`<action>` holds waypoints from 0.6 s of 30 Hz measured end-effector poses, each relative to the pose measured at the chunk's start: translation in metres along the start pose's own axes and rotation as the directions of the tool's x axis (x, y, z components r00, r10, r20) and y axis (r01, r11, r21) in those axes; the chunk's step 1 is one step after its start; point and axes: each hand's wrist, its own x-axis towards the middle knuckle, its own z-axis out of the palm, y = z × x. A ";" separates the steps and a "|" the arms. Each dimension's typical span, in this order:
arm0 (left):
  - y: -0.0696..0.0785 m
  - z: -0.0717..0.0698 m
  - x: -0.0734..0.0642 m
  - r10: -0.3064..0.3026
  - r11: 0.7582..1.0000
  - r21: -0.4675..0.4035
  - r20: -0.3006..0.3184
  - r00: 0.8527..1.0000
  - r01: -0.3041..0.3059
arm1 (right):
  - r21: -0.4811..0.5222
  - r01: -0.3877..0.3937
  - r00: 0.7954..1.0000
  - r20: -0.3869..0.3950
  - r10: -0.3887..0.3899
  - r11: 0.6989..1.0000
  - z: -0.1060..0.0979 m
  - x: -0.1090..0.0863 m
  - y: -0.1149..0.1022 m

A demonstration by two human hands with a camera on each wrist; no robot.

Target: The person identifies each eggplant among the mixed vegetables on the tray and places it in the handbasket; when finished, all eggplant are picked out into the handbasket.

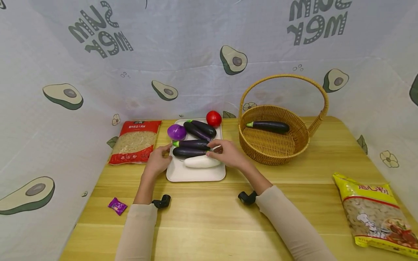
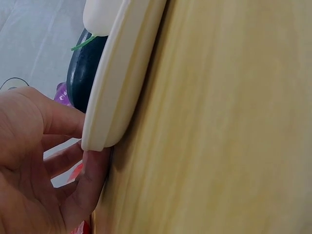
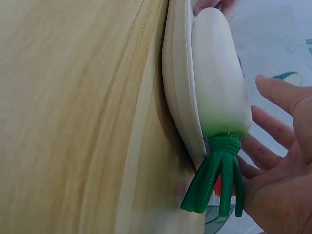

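Here's the right hand (image 1: pixel 226 154) over the right side of the tray (image 1: pixel 177 175), thumb and fingers spread wide at the front dark eggplant's (image 1: pixel 187 152) right end; contact, I can't tell. That eggplant stretches leftward from it, long axis roughly parallel to the desk's (image 1: pixel 202 221) near edge, just behind the white radish (image 1: pixel 200 162). The left hand (image 1: pixel 158 160) pinches the tray's left rim, so the right looks better placed.
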 end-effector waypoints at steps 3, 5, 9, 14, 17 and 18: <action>0.001 0.000 0.000 -0.003 1.000 -0.008 0.004 1.000 0.003 | 0.003 -0.007 1.000 0.008 0.007 1.000 0.001 0.002 -0.001; 0.001 -0.001 0.000 -0.003 1.000 -0.009 0.003 1.000 0.003 | -0.005 -0.014 1.000 0.010 0.014 1.000 0.001 0.004 -0.001; 0.000 -0.002 -0.001 -0.001 1.000 -0.008 -0.002 1.000 0.001 | -0.029 -0.019 1.000 0.013 0.019 0.999 0.003 0.008 -0.002; 0.000 -0.002 -0.001 -0.002 1.000 -0.022 0.003 1.000 0.003 | -0.043 -0.016 1.000 0.016 0.017 0.999 0.006 0.011 -0.003; -0.001 -0.001 0.000 -0.006 1.000 -0.027 0.015 1.000 0.006 | -0.038 -0.028 0.999 0.015 0.029 0.999 0.009 0.012 -0.005; -0.001 -0.001 -0.001 -0.008 1.000 -0.027 0.018 1.000 0.009 | -0.043 -0.027 0.999 0.016 0.027 0.999 0.010 0.012 -0.004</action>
